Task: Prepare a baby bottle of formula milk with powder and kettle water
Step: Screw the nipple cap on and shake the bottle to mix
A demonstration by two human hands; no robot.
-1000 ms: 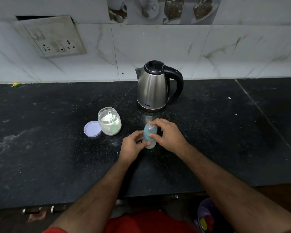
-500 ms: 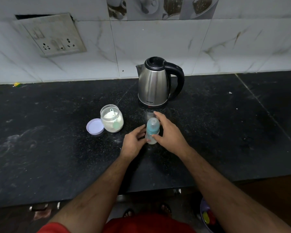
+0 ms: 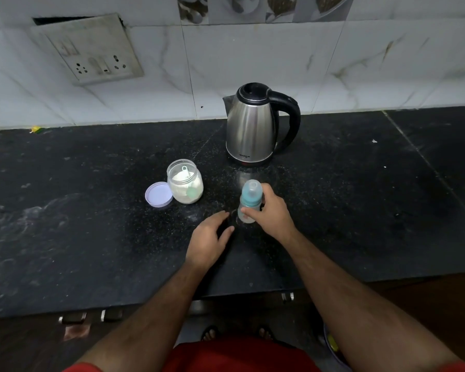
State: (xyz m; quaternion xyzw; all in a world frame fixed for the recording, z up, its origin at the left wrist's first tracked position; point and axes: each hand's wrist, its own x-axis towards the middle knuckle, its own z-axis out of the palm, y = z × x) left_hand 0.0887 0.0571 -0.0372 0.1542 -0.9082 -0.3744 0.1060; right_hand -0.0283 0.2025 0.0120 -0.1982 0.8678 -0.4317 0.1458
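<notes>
A small baby bottle [image 3: 249,200] with a teal collar and clear cap stands upright on the black counter [image 3: 91,210]. My right hand [image 3: 273,210] is wrapped around its right side. My left hand [image 3: 208,238] rests flat on the counter just left of the bottle, fingers apart, holding nothing. A steel kettle [image 3: 253,127] with a black handle stands behind the bottle. An open glass jar of white powder [image 3: 185,185] with a scoop inside sits to the left, and its lilac lid [image 3: 159,194] lies beside it.
A white tiled wall with a socket plate [image 3: 91,52] runs behind the counter. The counter's front edge passes under my forearms. A bowl [image 3: 333,345] sits on the floor at the lower right.
My left hand has let go of the bottle and dropped back onto the counter. My right hand keeps hold of the bottle, which now stands upright.
</notes>
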